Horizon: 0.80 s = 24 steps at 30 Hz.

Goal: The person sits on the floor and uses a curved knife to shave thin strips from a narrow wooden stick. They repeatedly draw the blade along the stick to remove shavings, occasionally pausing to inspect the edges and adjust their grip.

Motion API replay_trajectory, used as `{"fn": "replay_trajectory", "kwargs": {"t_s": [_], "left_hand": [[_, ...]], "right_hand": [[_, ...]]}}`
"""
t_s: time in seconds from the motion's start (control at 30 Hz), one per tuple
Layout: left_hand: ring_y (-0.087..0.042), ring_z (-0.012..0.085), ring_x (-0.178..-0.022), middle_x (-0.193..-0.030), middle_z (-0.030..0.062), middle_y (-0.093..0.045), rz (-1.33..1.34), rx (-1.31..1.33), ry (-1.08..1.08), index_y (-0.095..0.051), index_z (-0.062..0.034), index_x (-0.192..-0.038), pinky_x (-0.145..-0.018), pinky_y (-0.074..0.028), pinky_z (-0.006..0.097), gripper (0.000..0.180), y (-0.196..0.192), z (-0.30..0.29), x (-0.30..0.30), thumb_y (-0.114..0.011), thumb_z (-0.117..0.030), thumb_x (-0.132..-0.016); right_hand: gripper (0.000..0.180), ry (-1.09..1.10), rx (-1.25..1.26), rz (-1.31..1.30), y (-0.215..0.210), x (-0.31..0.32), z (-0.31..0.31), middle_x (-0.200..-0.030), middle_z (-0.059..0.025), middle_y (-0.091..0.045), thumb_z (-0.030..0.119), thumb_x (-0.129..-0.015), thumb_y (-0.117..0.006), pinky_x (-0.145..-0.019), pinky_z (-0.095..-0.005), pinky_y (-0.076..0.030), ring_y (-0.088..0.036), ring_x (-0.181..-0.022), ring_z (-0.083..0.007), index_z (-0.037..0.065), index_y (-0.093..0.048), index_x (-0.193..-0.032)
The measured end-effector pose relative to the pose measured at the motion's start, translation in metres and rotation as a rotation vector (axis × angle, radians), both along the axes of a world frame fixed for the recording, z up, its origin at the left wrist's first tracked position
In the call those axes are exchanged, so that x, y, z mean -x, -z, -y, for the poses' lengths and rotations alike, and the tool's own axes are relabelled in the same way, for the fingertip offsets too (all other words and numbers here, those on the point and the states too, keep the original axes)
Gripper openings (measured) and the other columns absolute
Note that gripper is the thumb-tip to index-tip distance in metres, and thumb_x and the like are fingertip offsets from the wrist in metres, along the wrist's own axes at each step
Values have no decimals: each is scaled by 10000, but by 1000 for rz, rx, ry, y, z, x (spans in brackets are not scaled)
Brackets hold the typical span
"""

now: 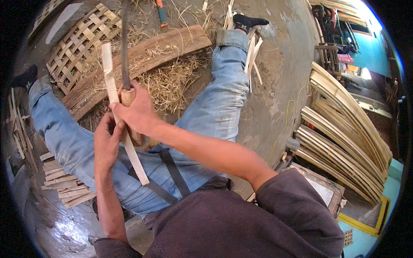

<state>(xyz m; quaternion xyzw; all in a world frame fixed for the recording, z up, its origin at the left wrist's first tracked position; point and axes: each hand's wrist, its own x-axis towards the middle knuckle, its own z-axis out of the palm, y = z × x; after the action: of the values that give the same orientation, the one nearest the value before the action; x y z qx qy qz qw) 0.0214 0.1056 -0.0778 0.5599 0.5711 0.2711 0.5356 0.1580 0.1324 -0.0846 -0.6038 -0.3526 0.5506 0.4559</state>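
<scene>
My left hand (108,135) is closed around a pale, flat strip of split bamboo or wood (137,162). The strip runs lengthwise from above my hands to my lap. My right hand (140,112) is wrapped round the wooden handle (127,97) of a long knife, and its thumb lies against the strip. The dark, narrow blade (124,47) points away from me, edge-on, close beside the strip's far part. Both hands are together between my thighs. Part of the handle is hidden by my right hand.
A wooden plank (172,45) lies across the floor between my legs, among curly shavings (167,84). Beyond it are a woven lattice panel (86,43) and an orange-and-teal handle (161,15). Short strips (69,182) lie at left; long strip bundles (340,142) stand at right.
</scene>
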Motion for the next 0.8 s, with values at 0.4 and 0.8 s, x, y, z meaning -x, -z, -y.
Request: {"fn": "replay_trajectory", "kwargs": {"t_s": [0.4,0.8], "left_hand": [[-568,114,-668,-843,52,-608,521,464,-266,-463,-22,-1270,-611,-474,250,400,-20,35,84,-473,-110,-880],[-383,51,-619,-752,-64,-375,756,746,-380,-524,-91,-1115,-545,-358,209,187,-35,54,65,-467,-228,-1001]], "right_hand": [[311,-753,-48,866,-122,21,7,-893,-265,-628,180,-824,-607,-681,-514,-530,-651,-756,-435,-32,-460,-997],[372,-1036,-91,807,-136,32,-8,-903,-227,-634,189,-856,-607,-720,-486,-534,-654,-829,-412,-13,-482,-1141]]}}
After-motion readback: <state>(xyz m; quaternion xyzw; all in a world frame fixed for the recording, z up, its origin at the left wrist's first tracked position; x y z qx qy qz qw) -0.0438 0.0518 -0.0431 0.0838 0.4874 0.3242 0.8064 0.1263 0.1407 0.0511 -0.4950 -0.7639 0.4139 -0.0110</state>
